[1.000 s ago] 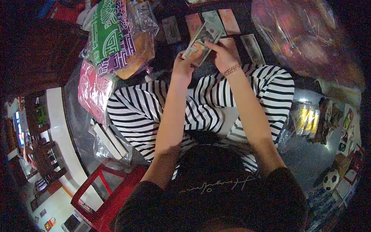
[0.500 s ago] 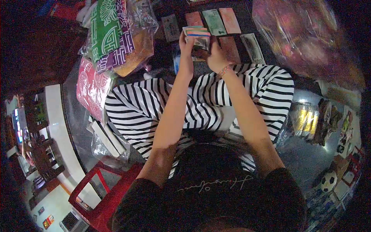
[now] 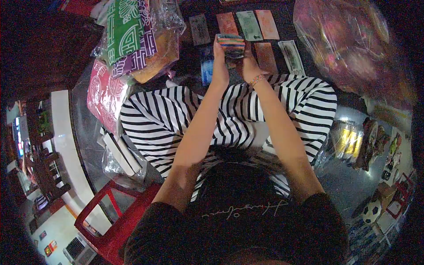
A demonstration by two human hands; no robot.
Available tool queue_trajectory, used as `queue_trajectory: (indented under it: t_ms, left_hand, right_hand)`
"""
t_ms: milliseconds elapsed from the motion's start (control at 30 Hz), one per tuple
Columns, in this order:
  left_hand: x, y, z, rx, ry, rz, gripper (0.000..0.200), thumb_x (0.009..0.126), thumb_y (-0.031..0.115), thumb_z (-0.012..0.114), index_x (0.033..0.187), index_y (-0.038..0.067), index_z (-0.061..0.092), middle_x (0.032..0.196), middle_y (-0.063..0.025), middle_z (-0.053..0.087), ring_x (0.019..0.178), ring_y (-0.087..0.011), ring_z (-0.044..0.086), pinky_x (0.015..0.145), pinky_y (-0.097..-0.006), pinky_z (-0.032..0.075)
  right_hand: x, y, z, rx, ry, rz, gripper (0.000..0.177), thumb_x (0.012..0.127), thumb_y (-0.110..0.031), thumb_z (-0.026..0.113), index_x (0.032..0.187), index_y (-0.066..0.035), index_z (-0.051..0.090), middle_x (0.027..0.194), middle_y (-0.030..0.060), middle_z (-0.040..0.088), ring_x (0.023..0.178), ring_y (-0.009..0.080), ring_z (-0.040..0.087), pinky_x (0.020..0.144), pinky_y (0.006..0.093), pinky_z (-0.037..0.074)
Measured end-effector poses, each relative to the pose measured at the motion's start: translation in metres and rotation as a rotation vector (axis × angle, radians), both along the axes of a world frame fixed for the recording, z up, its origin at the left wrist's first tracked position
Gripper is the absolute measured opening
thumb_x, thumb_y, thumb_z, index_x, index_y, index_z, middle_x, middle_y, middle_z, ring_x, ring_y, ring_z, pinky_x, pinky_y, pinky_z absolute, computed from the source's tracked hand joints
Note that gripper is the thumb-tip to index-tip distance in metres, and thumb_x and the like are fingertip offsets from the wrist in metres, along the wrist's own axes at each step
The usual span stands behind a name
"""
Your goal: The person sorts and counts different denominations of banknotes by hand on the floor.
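Note:
My left hand [image 3: 220, 64] grips the left side of a stack of colourful paper banknotes [image 3: 231, 43]. On the other side of the stack, my right hand [image 3: 250, 67] closes against its edge, a woven bracelet at the wrist. Single notes lie flat around them on a dark surface: a grey note [image 3: 200, 29], a red note [image 3: 227, 24], a green note [image 3: 249, 26] and an orange note [image 3: 267, 24] beyond. Nearer are a brown note [image 3: 266, 58], a grey-white note [image 3: 291, 57] marked 100, and a blue note [image 3: 207, 72], partly hidden by my left hand.
Plastic-wrapped green packets [image 3: 123, 35] and a pink packet [image 3: 102, 92] lie at the left. A large clear plastic bag [image 3: 342, 48] stands at the right. My striped legs [image 3: 300, 97] are folded below the notes. A red chair [image 3: 119, 229] is at the lower left.
Both hands and the stack have shifted slightly right in view, along with the laid-out notes. The stack's edges look more even than before. Both hands keep their hold.

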State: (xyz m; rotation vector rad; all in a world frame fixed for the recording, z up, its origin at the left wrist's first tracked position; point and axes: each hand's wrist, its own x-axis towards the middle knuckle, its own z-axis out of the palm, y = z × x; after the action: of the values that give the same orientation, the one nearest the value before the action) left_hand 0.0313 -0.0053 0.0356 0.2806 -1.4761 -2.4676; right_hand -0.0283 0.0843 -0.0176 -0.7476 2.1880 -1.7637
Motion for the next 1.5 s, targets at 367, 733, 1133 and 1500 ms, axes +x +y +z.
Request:
queue_trajectory:
  t_ms: [367,733,1133,1500]
  left_hand:
    - [-0.002,0.004,-0.001,0.038,0.009,0.053,0.065,0.092,0.049,0.033,0.139,0.008,0.017,0.135,-0.0067,0.031,0.124,-0.017,0.029,0.103,-0.0322,0.022]
    - [0.002,0.01,0.001,-0.103,0.026,0.019,0.065,0.093,0.047,0.032,0.138,0.004,0.018,0.136,-0.0088,0.031,0.125,-0.0164,0.028,0.104,-0.0304,0.018]
    - [0.007,-0.004,0.008,-0.01,-0.352,0.097,0.044,0.091,0.04,0.046,0.106,0.0,0.055,0.097,-0.0032,0.056,0.09,-0.0116,0.049,0.085,-0.0264,0.036]
    - [0.006,0.005,0.01,0.183,-0.259,-0.118,0.042,0.087,0.045,0.05,0.101,0.006,0.058,0.099,-0.0031,0.06,0.094,-0.0134,0.053,0.085,-0.0292,0.038]
  right_hand:
    - [0.005,0.002,0.003,0.091,-0.016,-0.118,0.047,0.086,-0.009,0.038,0.131,-0.003,0.027,0.131,0.0184,0.04,0.12,0.0291,0.041,0.1,0.0337,0.032]
    - [0.022,0.012,0.058,0.16,-0.141,-0.193,0.032,0.08,-0.003,0.042,0.111,0.0,0.052,0.109,0.0189,0.057,0.104,0.0322,0.053,0.089,0.036,0.04]
    - [-0.023,0.031,0.044,0.442,0.005,-0.218,0.044,0.073,-0.035,0.065,0.098,0.001,0.057,0.109,0.0194,0.055,0.099,0.0313,0.054,0.084,0.038,0.042]
    - [-0.008,0.025,0.072,-0.469,-0.61,-0.27,0.028,0.074,-0.022,0.061,0.095,-0.002,0.06,0.091,0.0062,0.062,0.08,0.0172,0.059,0.073,0.0297,0.045]
